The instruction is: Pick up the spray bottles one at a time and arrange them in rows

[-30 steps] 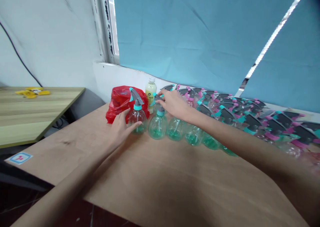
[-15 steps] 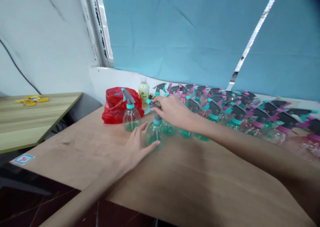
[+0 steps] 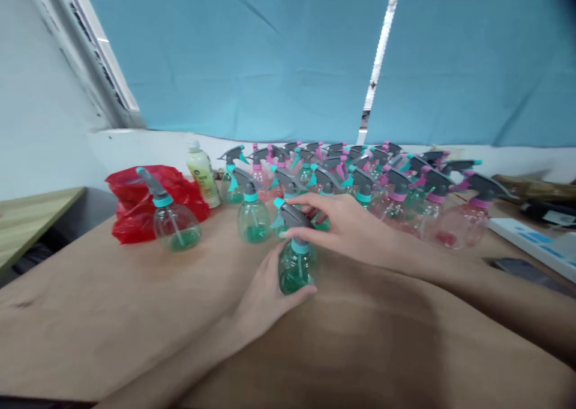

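A clear green spray bottle (image 3: 297, 269) with a grey and teal trigger head is between my two hands at the front of the bottle group. My left hand (image 3: 269, 295) wraps its round body from the left, thumb across the front. From the right, my right hand (image 3: 335, 220) grips the grey head between thumb and fingers. Another green spray bottle (image 3: 254, 220) stands just behind to the left. Farther left, one more spray bottle (image 3: 177, 226) stands apart in front of a red plastic bag (image 3: 121, 208).
Several spray bottles with pink or teal collars, among them a pink one (image 3: 461, 223), crowd the back of the wooden table (image 3: 135, 319). A drink bottle (image 3: 202, 175) stands beside the bag. At right lie a dark flat object (image 3: 531, 272) and a white-blue box (image 3: 535, 244).
The view has turned right, bringing the box and dark flat object into sight. Both hands have moved rightward with the held spray bottle, away from the lone one; my left hand has closed round its body.
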Tool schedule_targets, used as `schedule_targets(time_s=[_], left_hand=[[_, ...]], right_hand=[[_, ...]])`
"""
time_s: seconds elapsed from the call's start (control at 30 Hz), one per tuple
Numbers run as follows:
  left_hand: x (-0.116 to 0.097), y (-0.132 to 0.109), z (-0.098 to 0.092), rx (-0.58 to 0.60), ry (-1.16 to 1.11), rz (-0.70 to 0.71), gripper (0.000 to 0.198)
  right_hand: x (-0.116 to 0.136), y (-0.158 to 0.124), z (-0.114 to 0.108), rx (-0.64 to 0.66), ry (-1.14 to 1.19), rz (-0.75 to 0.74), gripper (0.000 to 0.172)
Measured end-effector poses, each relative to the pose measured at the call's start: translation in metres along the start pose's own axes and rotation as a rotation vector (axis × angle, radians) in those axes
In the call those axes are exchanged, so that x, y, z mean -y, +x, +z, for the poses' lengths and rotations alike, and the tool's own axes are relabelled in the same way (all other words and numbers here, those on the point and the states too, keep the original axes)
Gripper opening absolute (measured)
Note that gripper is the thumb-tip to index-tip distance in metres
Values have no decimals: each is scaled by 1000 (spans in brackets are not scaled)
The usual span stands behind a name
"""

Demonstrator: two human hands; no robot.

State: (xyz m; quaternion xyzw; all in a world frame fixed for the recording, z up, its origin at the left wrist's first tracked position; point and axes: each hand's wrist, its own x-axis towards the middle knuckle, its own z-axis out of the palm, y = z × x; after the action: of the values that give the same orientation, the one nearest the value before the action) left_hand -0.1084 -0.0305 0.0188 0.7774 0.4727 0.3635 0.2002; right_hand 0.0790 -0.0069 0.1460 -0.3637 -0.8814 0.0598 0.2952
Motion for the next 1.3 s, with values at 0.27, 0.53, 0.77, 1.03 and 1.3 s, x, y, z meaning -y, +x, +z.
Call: schedule_targets(time_s=[0.27,0.53,0.77,1.03,1.3], left_hand=[[-32,36,54,125,-145,100,78],[-54,56,85,199,-175,151,84],[-49,61,91,205,-179,181,90],[-41,65,88,211,-125,195,96],[-27,62,80,281,96,205,86]], right_hand=[[-65,-69,-8,-40,300,162,64],[-82,-78,4,-250,568,277,43],[-84,-68,8,-290,679,255,27],[-92,-63,14,-318,641,211,15],[-105,-60,14,-323,639,226,14]])
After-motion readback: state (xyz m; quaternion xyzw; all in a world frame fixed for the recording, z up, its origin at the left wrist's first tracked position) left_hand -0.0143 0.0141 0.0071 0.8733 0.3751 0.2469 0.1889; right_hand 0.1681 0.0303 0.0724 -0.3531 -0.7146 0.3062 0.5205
